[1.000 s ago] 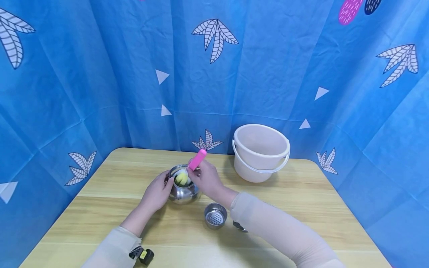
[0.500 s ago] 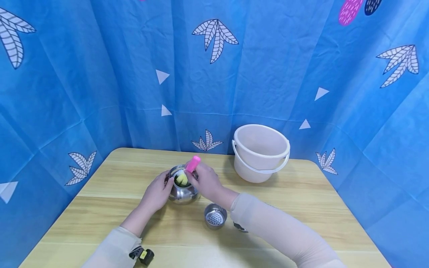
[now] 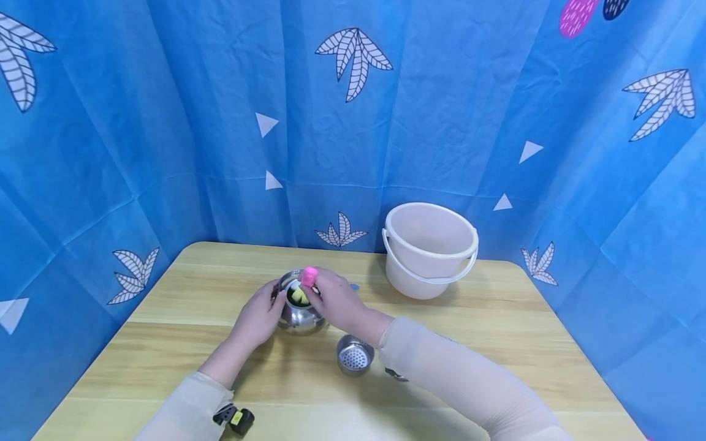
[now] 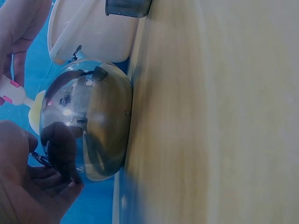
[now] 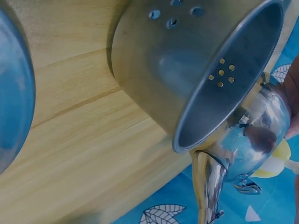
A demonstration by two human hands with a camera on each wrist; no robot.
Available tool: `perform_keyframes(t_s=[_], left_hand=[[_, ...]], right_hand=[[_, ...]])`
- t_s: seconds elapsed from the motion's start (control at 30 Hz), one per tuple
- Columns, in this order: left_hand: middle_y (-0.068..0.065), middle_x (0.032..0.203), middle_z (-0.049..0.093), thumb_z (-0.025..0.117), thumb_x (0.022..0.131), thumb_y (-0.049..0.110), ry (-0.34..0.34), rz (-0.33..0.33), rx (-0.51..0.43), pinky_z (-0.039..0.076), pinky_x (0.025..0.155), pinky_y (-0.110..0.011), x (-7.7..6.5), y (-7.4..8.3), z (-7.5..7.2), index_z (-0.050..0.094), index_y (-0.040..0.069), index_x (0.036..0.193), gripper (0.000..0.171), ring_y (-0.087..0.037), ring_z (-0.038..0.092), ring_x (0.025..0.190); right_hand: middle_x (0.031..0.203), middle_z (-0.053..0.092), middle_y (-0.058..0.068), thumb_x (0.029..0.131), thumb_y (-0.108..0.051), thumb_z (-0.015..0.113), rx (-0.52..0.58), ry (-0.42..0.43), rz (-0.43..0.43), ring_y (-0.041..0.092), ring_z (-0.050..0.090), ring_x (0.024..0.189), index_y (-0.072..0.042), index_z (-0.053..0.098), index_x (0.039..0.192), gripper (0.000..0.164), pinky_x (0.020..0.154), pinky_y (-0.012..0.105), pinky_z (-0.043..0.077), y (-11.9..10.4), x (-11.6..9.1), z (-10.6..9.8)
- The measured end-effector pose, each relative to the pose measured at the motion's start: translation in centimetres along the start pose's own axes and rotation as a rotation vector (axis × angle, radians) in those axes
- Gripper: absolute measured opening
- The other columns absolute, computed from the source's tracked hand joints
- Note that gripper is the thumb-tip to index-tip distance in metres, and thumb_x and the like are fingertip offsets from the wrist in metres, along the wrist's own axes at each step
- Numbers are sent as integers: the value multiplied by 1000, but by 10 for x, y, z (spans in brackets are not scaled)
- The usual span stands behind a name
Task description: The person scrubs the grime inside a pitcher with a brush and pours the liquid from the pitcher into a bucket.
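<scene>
Between the two hands, the pot (image 3: pixel 300 320) stands upright on the tabletop (image 3: pixel 165 343), its mouth up. Ahead of the left wrist, the left hand (image 3: pixel 261 315) is closed round the near side of the pot, thumb at the rim, fingers along the wall. Across the mouth from that grip, the right hand (image 3: pixel 342 300) pinches the brush (image 3: pixel 309 276) by its pink handle; just below these fingers, the yellow sponge (image 3: pixel 299 296) of the brush sits inside the mouth.

The pot looks like thin polished metal: stiff, fairly light, unlikely to break but easy to dent. Its rounded belly gives little to catch on and would slip if wet, so the rim and the wall under it seem the surest hold, where the left grip is. The spout (image 5: pixel 210 186) sticks out and would be a poor place to steady it. The brush should be light, with a firm handle and a soft, yielding sponge; the handle is the part to hold.

Nearer the body than the right grip, the strainer (image 3: pixel 355 355) stands by the forearm; it too looks stiff and light, best taken by its rim. Beyond the right grip is the bucket (image 3: pixel 408 260).
</scene>
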State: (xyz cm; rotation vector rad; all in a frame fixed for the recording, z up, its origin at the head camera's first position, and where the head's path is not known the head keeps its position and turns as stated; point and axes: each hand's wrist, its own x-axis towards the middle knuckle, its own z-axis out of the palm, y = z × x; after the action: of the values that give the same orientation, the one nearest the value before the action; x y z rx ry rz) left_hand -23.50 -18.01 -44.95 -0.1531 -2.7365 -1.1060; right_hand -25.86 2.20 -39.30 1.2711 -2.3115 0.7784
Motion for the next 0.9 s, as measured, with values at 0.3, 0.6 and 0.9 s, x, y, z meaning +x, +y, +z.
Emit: perform_keyframes(t_s=[0.3,0.6,0.9], left_hand=[[-30,145,48,41,108,33,5,2,-15,38,110,-59,0,0,-1,41,-7,147,56,-46,46,132],[-29,144,48,41,108,31,4,15,-23,38,110,-59,-2,4,-3,41,-7,147,54,-46,46,133],[-27,145,49,36,109,36,-8,47,-31,37,110,-59,-3,3,-3,41,-3,148,55,-45,46,134]], right_hand=[[109,68,3,101,-13,61,-61,-82,-17,14,64,102,-6,62,118,19,94,19,51,-6,6,-2],[101,66,-1,102,-15,59,-124,-123,-47,11,62,95,-8,62,110,11,88,16,50,-10,13,-3],[111,69,1,100,-17,62,-137,-145,-54,14,64,104,-10,62,110,12,95,20,51,-13,23,-2]])
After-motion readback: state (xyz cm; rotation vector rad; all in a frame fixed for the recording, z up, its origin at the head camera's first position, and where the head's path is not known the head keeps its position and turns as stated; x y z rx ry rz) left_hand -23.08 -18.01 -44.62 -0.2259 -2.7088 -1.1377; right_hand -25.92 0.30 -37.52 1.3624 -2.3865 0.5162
